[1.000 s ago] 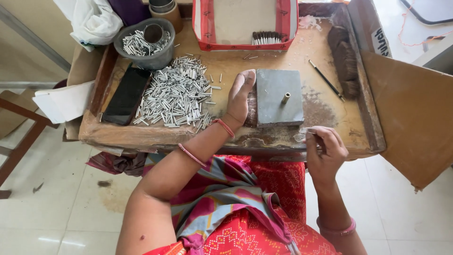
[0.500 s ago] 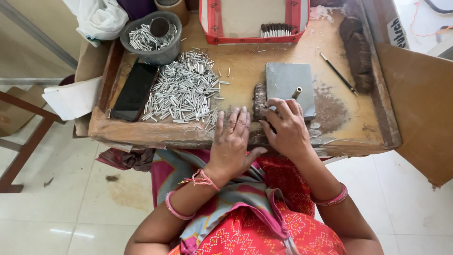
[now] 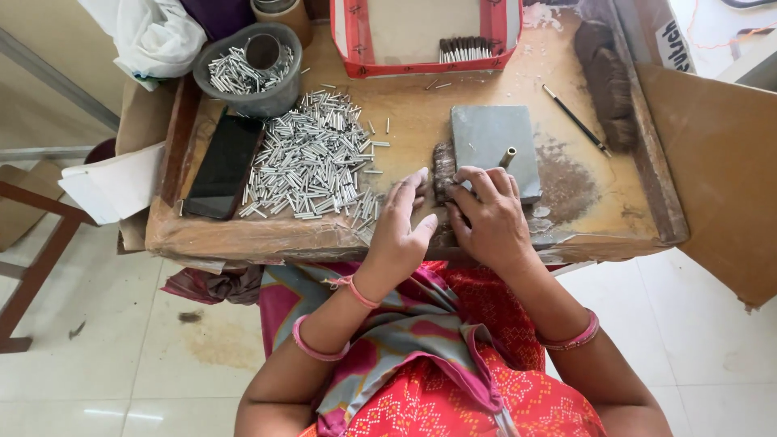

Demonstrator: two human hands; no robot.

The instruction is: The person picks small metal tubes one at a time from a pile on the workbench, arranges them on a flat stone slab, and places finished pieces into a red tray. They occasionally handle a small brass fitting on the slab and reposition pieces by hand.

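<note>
Dark bundle [image 3: 443, 171] between grey slab [image 3: 486, 142] and tube heap [image 3: 312, 158], phone [image 3: 222, 166] beyond.

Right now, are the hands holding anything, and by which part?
Both hands, left hand and right hand, close around the dark bundle beside the grey slab, at its lower end. Whether the fingers actually clamp it cannot be told.

Bright, even daylight; sharp, soft shadows

Red patterned dress, pink-grey scarf [image 3: 405, 324], pink bangles [image 3: 571, 338] on both bare arms.
</note>
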